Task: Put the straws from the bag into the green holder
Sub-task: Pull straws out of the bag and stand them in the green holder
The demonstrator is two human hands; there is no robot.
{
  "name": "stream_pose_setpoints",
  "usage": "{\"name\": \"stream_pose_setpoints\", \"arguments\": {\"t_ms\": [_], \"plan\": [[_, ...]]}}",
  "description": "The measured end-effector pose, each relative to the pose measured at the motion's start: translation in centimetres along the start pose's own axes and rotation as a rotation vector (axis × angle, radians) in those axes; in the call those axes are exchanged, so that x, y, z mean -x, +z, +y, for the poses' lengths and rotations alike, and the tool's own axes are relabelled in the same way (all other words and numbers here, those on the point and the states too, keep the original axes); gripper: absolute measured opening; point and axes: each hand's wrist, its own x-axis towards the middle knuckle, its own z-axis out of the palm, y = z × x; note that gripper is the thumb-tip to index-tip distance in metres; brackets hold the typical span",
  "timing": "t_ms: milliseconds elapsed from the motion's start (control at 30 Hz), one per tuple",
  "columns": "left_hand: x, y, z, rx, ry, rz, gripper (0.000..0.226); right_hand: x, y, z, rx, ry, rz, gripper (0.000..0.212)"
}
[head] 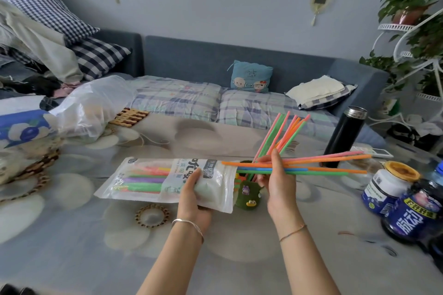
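My left hand point(195, 195) grips the white straw bag point(153, 178), which lies level above the table with its open mouth to the right; purple, green, pink and yellow straws show through its clear window. My right hand point(278, 183) pinches a bundle of orange, green, pink and blue straws point(318, 165) that stick out sideways to the right of the bag mouth. The green holder point(248, 196), with small frog figures on its front, stands between my hands, partly hidden by the bag. Several pink, green and orange straws point(281, 135) stand in it, fanning up and right.
A black flask point(345, 137) stands right of the holder. Blue jars and a yellow-lidded jar point(393, 187) sit at the right edge. A clear plastic bag point(91, 108), tissue pack and woven coasters point(151, 217) lie left. A sofa stands behind the table.
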Motion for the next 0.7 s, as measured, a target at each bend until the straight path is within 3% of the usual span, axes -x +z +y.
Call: {"name": "stream_pose_setpoints", "arguments": {"t_ms": [100, 267, 433, 700], "plan": [[-0.5, -0.7, 1.3, 0.035, 0.033, 0.046, 0.029, -0.9, -1.5, -1.5, -0.017, -0.057, 0.018, 0.039], [-0.6, -0.8, 2.0, 0.072, 0.068, 0.062, 0.049, -2.0, -3.2, -3.7, -0.014, -0.165, 0.098, 0.041], [-0.6, -0.8, 1.6, 0.053, 0.063, 0.053, 0.025, -2.6, -3.7, -4.3, -0.008, -0.244, 0.133, 0.045], [-1.1, -0.4, 0.9, -0.023, 0.055, 0.033, 0.026, -2.9, -3.9, -4.8, 0.026, -0.224, 0.088, 0.04]]}}
